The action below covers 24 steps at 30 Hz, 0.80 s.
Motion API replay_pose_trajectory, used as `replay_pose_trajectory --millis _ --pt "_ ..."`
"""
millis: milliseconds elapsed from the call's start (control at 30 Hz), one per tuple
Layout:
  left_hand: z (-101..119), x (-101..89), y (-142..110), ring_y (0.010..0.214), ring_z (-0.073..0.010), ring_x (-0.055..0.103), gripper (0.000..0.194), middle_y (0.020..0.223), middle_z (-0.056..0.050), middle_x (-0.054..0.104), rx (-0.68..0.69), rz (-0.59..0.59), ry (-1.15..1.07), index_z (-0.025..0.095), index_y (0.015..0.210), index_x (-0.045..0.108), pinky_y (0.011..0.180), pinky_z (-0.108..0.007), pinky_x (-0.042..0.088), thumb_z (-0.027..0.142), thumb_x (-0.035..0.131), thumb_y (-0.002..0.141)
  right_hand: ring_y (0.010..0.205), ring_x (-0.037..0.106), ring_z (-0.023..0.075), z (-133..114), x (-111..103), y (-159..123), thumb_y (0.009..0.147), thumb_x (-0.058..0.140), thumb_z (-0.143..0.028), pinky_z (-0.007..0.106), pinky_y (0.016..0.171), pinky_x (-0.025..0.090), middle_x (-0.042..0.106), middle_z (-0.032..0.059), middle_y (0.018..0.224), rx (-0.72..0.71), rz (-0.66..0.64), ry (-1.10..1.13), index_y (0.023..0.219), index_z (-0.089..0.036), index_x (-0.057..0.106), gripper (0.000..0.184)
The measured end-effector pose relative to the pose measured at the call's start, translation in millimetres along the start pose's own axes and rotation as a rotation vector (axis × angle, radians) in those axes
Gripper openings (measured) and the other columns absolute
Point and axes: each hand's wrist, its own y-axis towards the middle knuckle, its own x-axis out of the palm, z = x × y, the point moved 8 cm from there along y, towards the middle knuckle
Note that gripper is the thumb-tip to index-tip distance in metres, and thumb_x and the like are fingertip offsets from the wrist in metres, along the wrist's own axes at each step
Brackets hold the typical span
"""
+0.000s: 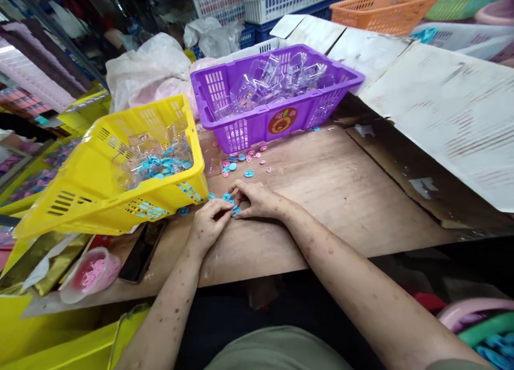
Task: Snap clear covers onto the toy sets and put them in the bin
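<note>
Left hand [206,223] and right hand [259,199] pinch blue pieces [236,211]; the purple basket's [257,132] sticker [282,121] is illegible.

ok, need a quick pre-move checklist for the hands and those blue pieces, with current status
1. Both hands at the pieces: ok, left hand and right hand meet at the blue pieces.
2. Firm grip on a piece: cannot tell, contact is partly hidden.
3. Colours sorted on the table: not ok, pink pieces lie among blue ones before the purple basket.
4. Yellow basket near left hand: ok.
5. Dark flat object apart from the hands: ok.
</note>
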Motion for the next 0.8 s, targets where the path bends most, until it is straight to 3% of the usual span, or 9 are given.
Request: replay_pose_trajectory --millis 200,333,467,700,800 --pt "4 1.2 2 0.095 -0.0212 0.078 0.010 0.103 -0.005 0.080 0.060 -0.022 0.026 0.024 0.109 0.079 0.089 -0.033 0.066 0.018 0.073 0.104 0.110 0.080 0.0217 7 3 0 0.081 0.099 -0.016 0.032 0.097 0.053 0.083 -0.0036 0.104 0.008 0.007 0.040 0.134 -0.025 0.064 0.064" --pt "18 4.8 -2 0.100 -0.0228 0.077 0.017 0.107 -0.007 0.079 0.179 -0.042 0.178 0.023 0.108 0.080 0.093 -0.036 0.066 0.018 0.064 0.109 0.107 0.080 0.0191 9 4 0 0.082 0.099 -0.017 0.029 0.098 0.055 0.084 -0.0032 0.104 0.000 0.016 0.083 0.136 -0.023 0.065 0.063" --pt "24 2.8 -4 0.102 -0.0234 0.079 0.021 0.108 -0.008 0.081 0.188 -0.019 0.207 0.021 0.107 0.082 0.096 -0.036 0.067 0.025 0.062 0.110 0.108 0.081 0.0188 10 6 -1 0.083 0.099 -0.016 0.028 0.101 0.055 0.085 -0.0026 0.105 0.021 0.003 0.078 0.140 -0.022 0.066 0.066" --pt "-7 4.2 -10 0.100 -0.0277 0.083 0.031 0.112 -0.007 0.085 0.197 -0.017 0.144 0.026 0.107 0.085 0.096 -0.040 0.070 0.044 0.060 0.108 0.116 0.078 0.0178 4 11 0 0.091 0.096 -0.021 0.026 0.105 0.052 0.085 -0.0016 0.112 0.060 -0.054 -0.048 0.147 -0.021 0.065 0.064" --pt "-18 7.6 -14 0.109 -0.0295 0.084 0.033 0.124 -0.005 0.086 0.219 -0.016 0.073 0.032 0.125 0.082 0.102 -0.040 0.069 0.048 0.062 0.106 0.119 0.076 0.0187 -5 10 -1 0.094 0.095 -0.028 0.026 0.103 0.052 0.084 -0.0017 0.117 0.078 -0.048 -0.190 0.139 -0.025 0.070 0.052"
